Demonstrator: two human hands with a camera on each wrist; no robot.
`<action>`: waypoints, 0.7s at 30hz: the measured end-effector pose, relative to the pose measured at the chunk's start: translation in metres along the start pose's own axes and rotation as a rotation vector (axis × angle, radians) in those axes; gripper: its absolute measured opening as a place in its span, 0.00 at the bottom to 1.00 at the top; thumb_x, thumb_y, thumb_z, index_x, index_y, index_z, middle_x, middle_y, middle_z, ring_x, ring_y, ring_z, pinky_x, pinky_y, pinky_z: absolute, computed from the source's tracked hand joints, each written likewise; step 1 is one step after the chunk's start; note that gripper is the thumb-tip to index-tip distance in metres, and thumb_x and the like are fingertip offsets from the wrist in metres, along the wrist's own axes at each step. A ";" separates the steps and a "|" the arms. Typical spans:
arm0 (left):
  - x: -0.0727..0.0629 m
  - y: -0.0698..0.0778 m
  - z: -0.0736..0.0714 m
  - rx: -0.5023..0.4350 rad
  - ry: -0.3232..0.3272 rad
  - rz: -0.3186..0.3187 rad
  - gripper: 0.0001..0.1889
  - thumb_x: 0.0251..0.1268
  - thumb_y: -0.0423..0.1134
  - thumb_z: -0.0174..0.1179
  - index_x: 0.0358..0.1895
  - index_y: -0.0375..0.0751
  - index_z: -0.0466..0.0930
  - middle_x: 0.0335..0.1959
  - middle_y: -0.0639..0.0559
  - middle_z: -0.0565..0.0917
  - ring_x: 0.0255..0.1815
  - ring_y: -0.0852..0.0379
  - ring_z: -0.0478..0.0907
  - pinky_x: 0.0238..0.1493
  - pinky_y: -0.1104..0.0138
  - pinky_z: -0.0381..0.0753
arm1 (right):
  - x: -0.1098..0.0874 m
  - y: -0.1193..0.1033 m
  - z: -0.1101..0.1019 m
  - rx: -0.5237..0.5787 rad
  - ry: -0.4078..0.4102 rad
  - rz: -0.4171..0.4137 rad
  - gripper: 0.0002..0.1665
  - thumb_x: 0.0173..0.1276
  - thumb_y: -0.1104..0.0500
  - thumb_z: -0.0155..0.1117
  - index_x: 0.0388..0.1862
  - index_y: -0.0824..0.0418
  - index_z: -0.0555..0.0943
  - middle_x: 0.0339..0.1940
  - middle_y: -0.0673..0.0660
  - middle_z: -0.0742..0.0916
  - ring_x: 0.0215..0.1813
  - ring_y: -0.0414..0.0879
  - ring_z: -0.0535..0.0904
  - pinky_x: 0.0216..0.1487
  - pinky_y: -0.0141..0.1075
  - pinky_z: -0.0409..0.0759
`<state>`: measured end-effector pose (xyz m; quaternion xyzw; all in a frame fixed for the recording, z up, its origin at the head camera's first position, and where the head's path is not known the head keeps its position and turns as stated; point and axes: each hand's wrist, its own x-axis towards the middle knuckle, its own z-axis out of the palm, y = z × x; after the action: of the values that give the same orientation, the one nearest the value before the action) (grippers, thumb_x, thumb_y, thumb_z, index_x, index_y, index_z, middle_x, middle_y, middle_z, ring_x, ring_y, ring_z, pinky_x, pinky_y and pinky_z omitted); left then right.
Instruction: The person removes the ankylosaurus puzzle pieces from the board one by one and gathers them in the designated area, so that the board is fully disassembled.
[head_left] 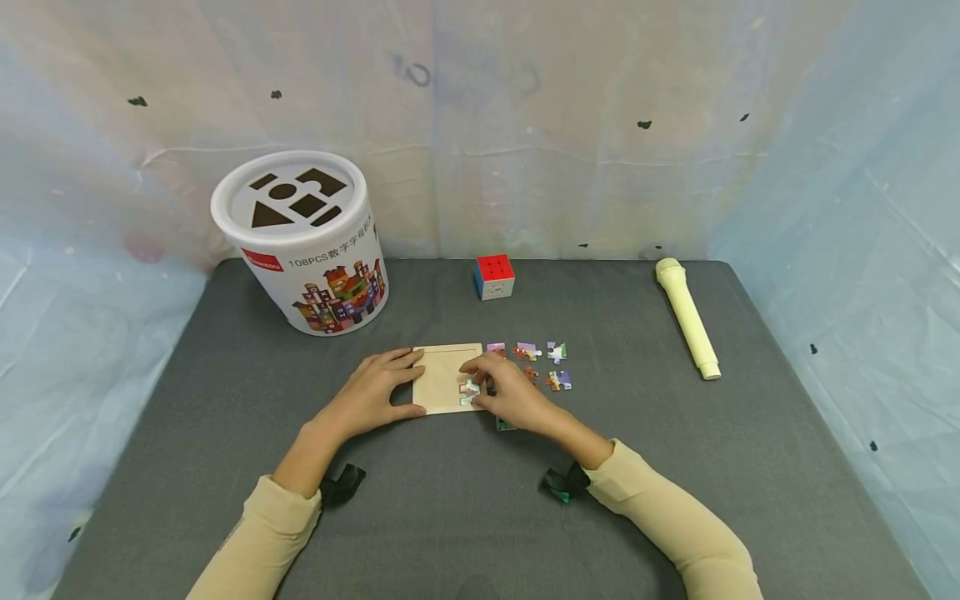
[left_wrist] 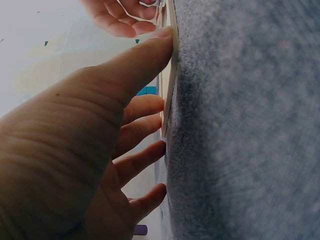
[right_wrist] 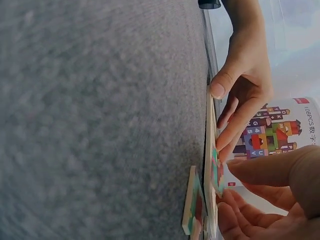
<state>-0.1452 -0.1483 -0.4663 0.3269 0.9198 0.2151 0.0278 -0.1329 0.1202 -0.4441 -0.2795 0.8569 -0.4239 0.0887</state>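
Observation:
A shallow wooden puzzle tray (head_left: pixel 437 379) lies on the grey table. My left hand (head_left: pixel 378 389) steadies its left side, the thumb at the near corner and the other fingers spread along the edge. In the left wrist view the thumb (left_wrist: pixel 150 55) presses on the tray's rim. Over the tray's right side, my right hand (head_left: pixel 517 396) pinches a colourful jigsaw piece (right_wrist: pixel 217 172) between thumb and fingers, the piece tilted against the tray. Pink, white and green printing shows beside the fingertips in the head view. The hand covers the tray's right edge.
Several loose jigsaw pieces (head_left: pixel 557 352) lie right of the tray, and a green one (head_left: pixel 505 425) lies partly under the right hand. Behind stand a puzzle cube (head_left: pixel 495 277) and a large white block bucket (head_left: pixel 303 246). A pale yellow toy microphone (head_left: pixel 688 321) lies at the right.

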 end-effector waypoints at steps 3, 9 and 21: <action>0.000 0.000 0.000 0.005 -0.003 -0.001 0.39 0.57 0.57 0.72 0.67 0.37 0.76 0.73 0.41 0.69 0.74 0.40 0.62 0.69 0.39 0.59 | 0.001 0.000 0.001 -0.014 0.000 0.006 0.20 0.61 0.75 0.69 0.54 0.69 0.82 0.47 0.60 0.83 0.42 0.50 0.78 0.45 0.42 0.80; -0.001 0.000 0.001 0.013 0.004 0.005 0.39 0.56 0.57 0.72 0.67 0.37 0.76 0.72 0.40 0.69 0.74 0.39 0.63 0.68 0.38 0.60 | 0.005 0.000 0.002 -0.029 0.024 0.026 0.13 0.62 0.75 0.68 0.45 0.67 0.86 0.40 0.55 0.85 0.38 0.46 0.77 0.38 0.34 0.78; -0.001 0.001 0.000 0.016 0.013 0.010 0.39 0.55 0.56 0.73 0.66 0.36 0.76 0.72 0.40 0.69 0.74 0.39 0.62 0.68 0.38 0.59 | 0.004 0.004 0.000 0.031 0.003 0.045 0.13 0.63 0.76 0.65 0.44 0.65 0.87 0.40 0.56 0.87 0.36 0.42 0.79 0.38 0.32 0.79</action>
<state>-0.1439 -0.1478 -0.4659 0.3304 0.9200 0.2099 0.0181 -0.1382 0.1197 -0.4471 -0.2581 0.8565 -0.4354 0.1011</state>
